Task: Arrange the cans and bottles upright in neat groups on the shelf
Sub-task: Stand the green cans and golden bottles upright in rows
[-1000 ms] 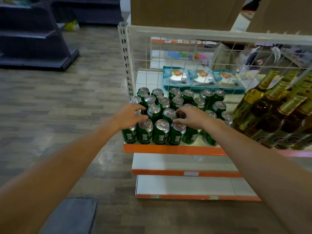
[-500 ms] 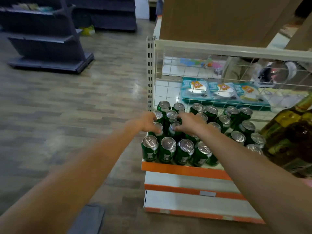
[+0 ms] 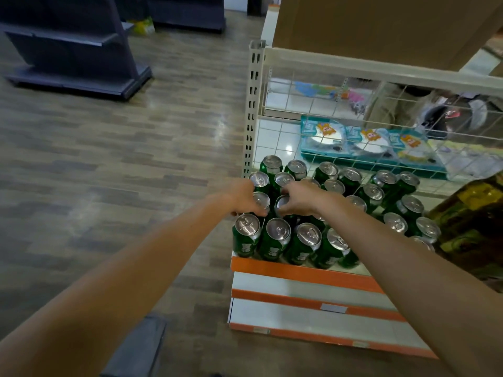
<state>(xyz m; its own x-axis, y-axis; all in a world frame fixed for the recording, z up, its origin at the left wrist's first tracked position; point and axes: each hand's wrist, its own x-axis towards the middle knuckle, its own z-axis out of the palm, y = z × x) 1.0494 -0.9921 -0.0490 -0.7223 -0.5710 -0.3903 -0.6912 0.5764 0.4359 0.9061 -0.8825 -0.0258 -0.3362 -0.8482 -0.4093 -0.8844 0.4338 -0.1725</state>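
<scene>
cans (image 3: 276,238) — green bodies, silver tops | shelf (image 3: 304,272) — white, orange front edge | bottles (image 3: 473,213) — dark brown, green-yellow labels | floor (image 3: 109,159) brown wood-plank pattern | packs (image 3: 367,142) teal

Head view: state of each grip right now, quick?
Left grip: holds the leftmost second-row can.
Right grip: holds the can beside it.

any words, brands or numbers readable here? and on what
No text can be read in this view.
green cans: white print on the labels, too blurred to read.
blue packs behind the wire grid: orange and yellow labels, too blurred to read.
bottles: labels blurred, unreadable.
shelf-edge tags: too small to read.
</scene>
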